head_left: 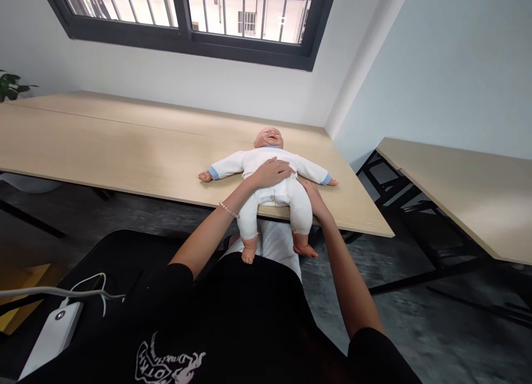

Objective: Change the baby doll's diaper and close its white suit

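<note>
A baby doll (pixel 274 193) in a white suit with blue cuffs lies on its back at the front edge of a long wooden table (pixel 124 146), legs hanging over the edge. My left hand (pixel 271 172) lies flat on the doll's chest, fingers stretched out. A bead bracelet (pixel 228 209) circles that wrist. My right hand (pixel 312 196) rests against the doll's hip on the right side, its fingers partly hidden under the doll's body.
A second wooden table (pixel 457 190) stands at the right with black frame legs below. A white power bank (pixel 52 334) with cables lies on a black surface at lower left. A barred window (pixel 191 13) and a plant (pixel 10 87) are at the back.
</note>
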`<state>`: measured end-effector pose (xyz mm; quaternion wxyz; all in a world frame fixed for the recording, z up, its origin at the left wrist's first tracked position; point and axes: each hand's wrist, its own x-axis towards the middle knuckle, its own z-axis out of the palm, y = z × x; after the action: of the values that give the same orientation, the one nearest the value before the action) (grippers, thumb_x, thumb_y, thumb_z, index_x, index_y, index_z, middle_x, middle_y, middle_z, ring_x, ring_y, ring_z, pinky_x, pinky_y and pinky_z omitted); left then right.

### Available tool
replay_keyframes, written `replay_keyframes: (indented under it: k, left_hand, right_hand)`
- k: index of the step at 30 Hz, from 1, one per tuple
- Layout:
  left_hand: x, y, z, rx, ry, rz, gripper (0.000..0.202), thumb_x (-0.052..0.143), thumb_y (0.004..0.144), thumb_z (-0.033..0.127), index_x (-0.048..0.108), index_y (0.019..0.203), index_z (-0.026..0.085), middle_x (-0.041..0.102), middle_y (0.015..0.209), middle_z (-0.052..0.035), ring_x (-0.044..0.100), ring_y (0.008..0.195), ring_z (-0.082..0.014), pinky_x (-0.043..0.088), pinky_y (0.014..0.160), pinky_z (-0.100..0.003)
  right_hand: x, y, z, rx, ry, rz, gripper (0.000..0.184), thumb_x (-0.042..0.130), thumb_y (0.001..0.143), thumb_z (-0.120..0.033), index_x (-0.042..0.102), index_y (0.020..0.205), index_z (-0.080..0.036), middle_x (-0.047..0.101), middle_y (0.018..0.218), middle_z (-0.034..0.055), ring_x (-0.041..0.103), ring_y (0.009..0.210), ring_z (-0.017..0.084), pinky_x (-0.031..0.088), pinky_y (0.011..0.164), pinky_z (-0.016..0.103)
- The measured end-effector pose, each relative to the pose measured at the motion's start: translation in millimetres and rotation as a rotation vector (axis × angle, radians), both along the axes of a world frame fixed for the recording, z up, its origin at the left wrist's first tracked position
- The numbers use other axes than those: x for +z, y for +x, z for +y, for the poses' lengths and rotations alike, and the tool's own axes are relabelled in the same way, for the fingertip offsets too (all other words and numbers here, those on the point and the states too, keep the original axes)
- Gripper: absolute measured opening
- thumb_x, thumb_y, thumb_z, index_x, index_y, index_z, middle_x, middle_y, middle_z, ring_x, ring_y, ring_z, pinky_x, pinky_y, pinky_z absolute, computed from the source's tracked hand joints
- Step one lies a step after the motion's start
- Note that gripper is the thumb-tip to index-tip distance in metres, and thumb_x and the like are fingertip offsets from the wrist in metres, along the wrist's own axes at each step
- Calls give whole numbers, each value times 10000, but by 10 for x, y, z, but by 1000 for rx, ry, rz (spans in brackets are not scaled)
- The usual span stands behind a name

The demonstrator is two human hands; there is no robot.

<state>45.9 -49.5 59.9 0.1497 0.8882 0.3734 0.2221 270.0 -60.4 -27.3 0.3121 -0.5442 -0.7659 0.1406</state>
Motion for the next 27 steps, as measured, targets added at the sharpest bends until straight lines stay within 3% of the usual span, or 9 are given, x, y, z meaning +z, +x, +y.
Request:
replay_keyframes:
  k: [5,10,12,15,19,24,27]
  left_hand:
    - [-56,-25,45,-35,16,-128,436,336,1021,282,762,1080,217,760,1268,-10,640,1283,-191,255,1309,-421]
    - [-103,-63,99,-67,2,-238,427,362,981,288,777,1014,197,787,1180,-31,671,1236,-229,375,1237,-390]
    - [-109,-87,106,-84,-14,-286,428,376,965,304,783,994,175,790,1155,-51,673,1228,-246,383,1234,-393]
    - [-113,-129,104,-83,-42,-327,433,395,960,355,794,983,188,788,1160,-57,662,1248,-262,373,1252,-398]
    - [-110,-160,87,-76,-60,-358,431,412,955,426,801,983,242,785,1163,-49,665,1232,-267,409,1238,-394]
    - [-84,-165,57,-116,-74,-421,430,439,930,439,799,980,209,782,1143,-84,677,1188,-274,471,1179,-418]
    - [-76,-173,56,-119,-98,-436,431,459,920,466,808,970,218,780,1144,-87,673,1202,-287,481,1169,-415]
  right_hand:
    - [68,-73,-13,52,-17,172,227,574,890,-296,712,1056,-226,727,1211,104,592,1221,320,445,1153,520]
    - [151,-153,-114,82,-82,403,212,620,797,-414,597,907,-234,713,1083,86,623,1077,300,496,1090,501]
    - [190,-203,-166,84,-98,536,284,659,746,-447,542,908,-246,691,1084,87,633,1032,288,534,1035,465]
    - [259,-292,-236,27,-107,685,384,724,713,-452,507,971,-267,668,1181,104,631,1129,298,532,1053,437]
    - [356,-404,-243,-80,-321,821,471,748,752,-466,531,1119,-266,695,1237,127,651,1168,306,558,1008,432]
    - [380,-471,-110,214,-591,877,474,710,809,-538,641,1136,-203,762,1071,84,697,1046,249,572,944,371]
    - [333,-446,-38,151,-557,827,449,770,747,-528,673,1033,-195,768,988,88,700,1011,267,579,932,383]
